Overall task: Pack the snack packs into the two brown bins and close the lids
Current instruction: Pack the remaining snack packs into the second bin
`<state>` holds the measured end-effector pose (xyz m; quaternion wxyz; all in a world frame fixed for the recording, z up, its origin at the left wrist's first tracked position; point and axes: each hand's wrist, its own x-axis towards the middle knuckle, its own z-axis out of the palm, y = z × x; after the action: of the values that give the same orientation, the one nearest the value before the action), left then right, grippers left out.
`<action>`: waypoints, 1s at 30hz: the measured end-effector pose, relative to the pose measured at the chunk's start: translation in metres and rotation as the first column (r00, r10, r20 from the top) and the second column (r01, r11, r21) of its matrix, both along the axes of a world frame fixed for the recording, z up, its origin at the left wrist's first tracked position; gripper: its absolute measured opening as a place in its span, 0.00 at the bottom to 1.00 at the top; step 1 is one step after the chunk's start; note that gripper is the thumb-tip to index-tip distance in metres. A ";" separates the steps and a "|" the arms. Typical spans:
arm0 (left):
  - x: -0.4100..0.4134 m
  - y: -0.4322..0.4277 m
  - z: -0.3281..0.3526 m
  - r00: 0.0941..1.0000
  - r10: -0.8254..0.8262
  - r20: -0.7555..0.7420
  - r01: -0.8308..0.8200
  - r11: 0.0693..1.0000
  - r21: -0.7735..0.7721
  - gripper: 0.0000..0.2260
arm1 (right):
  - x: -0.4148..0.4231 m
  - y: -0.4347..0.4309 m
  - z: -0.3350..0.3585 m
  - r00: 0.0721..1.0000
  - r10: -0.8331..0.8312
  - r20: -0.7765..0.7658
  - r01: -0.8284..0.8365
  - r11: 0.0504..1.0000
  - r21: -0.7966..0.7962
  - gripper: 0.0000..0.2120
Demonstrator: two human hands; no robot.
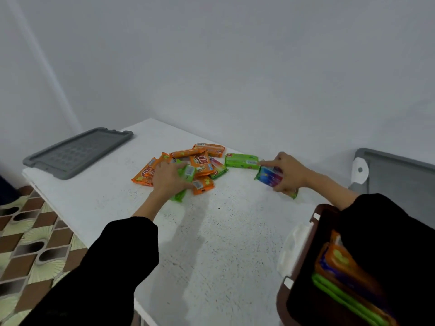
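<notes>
Brown bin (313, 234) sits nearest, lower right on the bench (211, 243), open and partly filled with orange and green packs on edge. Right hand (288, 171) is curled around a green-purple pack (270, 176), fingers closed on it; bin lies back toward the body from that hand, so right is the nearer hand. Left hand (168, 176) is spread flat over the orange-green pile (197, 165), grip uncertain. One green pack (241, 161) lies between, long axis left-right. Grey lid (77, 152) rests far left.

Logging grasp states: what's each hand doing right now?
Left hand: fingers spread flat on the snack pile, gripping nothing clearly.
Right hand: closed on a blue pack.
</notes>
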<state>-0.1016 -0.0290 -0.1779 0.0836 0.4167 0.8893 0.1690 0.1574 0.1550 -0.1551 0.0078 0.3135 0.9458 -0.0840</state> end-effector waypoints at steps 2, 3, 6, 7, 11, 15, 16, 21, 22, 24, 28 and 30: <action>0.015 0.005 0.025 0.996 -0.087 0.007 0.086 0.994 0.071 0.36 | 0.006 -0.002 0.019 0.992 -0.027 -0.127 0.034 0.998 0.059 0.40; 0.026 0.009 0.041 0.989 -0.145 0.011 0.143 0.983 0.114 0.36 | 0.011 -0.005 0.031 0.983 -0.039 -0.177 0.054 0.996 0.078 0.39; 0.065 0.022 0.082 0.946 -0.323 -0.025 0.320 0.921 0.221 0.35 | 0.036 -0.022 0.071 0.950 -0.082 -0.302 0.116 0.988 0.097 0.39; 0.079 0.027 0.092 0.923 -0.384 -0.034 0.381 0.893 0.239 0.36 | 0.047 -0.030 0.083 0.940 -0.099 -0.326 0.137 0.986 0.096 0.38; 0.139 0.030 0.123 0.769 -0.638 -0.048 0.625 0.733 0.270 0.39 | 0.101 -0.071 0.118 0.939 -0.165 -0.301 0.202 0.975 0.096 0.40; 0.190 0.026 0.126 0.547 -0.833 -0.084 0.830 0.526 0.186 0.39 | 0.160 -0.119 0.123 0.945 -0.250 -0.213 0.259 0.966 0.017 0.43; 0.202 0.024 0.124 0.483 -0.871 -0.088 0.870 0.466 0.160 0.39 | 0.173 -0.131 0.120 0.946 -0.269 -0.183 0.273 0.962 -0.006 0.43; 0.249 0.011 0.102 0.172 -0.985 -0.030 0.984 0.170 0.059 0.36 | 0.227 -0.176 0.090 0.921 -0.376 -0.098 0.356 0.918 -0.177 0.42; 0.258 0.008 0.096 0.118 -0.993 -0.032 0.992 0.116 0.038 0.36 | 0.235 -0.184 0.082 0.923 -0.374 -0.088 0.352 0.915 -0.197 0.42; 0.271 0.000 0.083 0.011 -0.999 -0.030 1.000 0.012 -0.019 0.36 | 0.248 -0.201 0.068 0.925 -0.378 -0.041 0.360 0.904 -0.229 0.41; 0.291 -0.013 0.056 -0.173 -0.985 0.001 0.979 -0.172 -0.112 0.36 | 0.262 -0.233 0.042 0.914 -0.392 0.104 0.406 0.889 -0.212 0.41; 0.301 -0.016 0.044 -0.239 -0.971 0.007 0.951 -0.236 -0.198 0.35 | 0.261 -0.246 0.032 0.918 -0.367 0.151 0.390 0.905 -0.169 0.43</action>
<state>0.1990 -0.0451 -0.1342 0.1426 0.9599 0.2361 -0.0504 0.4186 -0.0915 -0.1236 0.0769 0.4933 0.8519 -0.1583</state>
